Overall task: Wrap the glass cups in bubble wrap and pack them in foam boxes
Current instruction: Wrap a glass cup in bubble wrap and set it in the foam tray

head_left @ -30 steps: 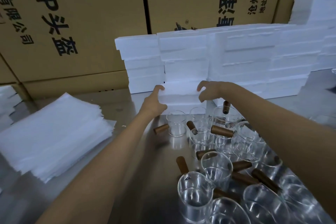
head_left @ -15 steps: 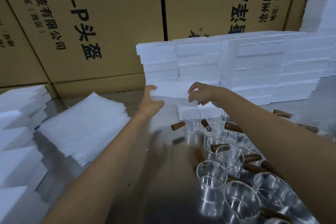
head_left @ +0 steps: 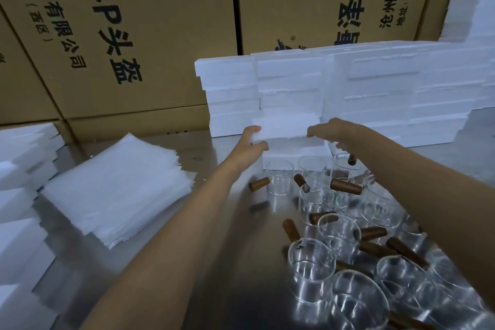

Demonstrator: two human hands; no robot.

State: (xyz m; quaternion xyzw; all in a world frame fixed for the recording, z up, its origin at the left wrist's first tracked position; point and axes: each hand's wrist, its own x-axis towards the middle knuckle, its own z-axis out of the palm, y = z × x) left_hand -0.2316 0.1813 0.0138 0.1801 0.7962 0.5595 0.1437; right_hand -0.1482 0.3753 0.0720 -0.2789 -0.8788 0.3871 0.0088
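Glass cups (head_left: 345, 225) with brown wooden handles crowd the lower right of the frame, standing close together on the shiny tabletop (head_left: 219, 262), some touching. Both arms reach over them to the white foam boxes (head_left: 375, 94) stacked at centre against the cardboard cartons (head_left: 128, 35). The left hand (head_left: 249, 146) pinches the left end of one foam box (head_left: 284, 127), thumb under and fingers over, and the right hand (head_left: 325, 131) curls over its right end. I'd judge the risk lies below that box: the right forearm hangs just above the cups, so a low pull back could knock one over into its neighbours. The foam looks light and the stack loosely piled, so a tug might drag the boxes beside it down onto the glass. The bubble wrap sheets (head_left: 117, 190) lie in a pile at left, well apart from the cups
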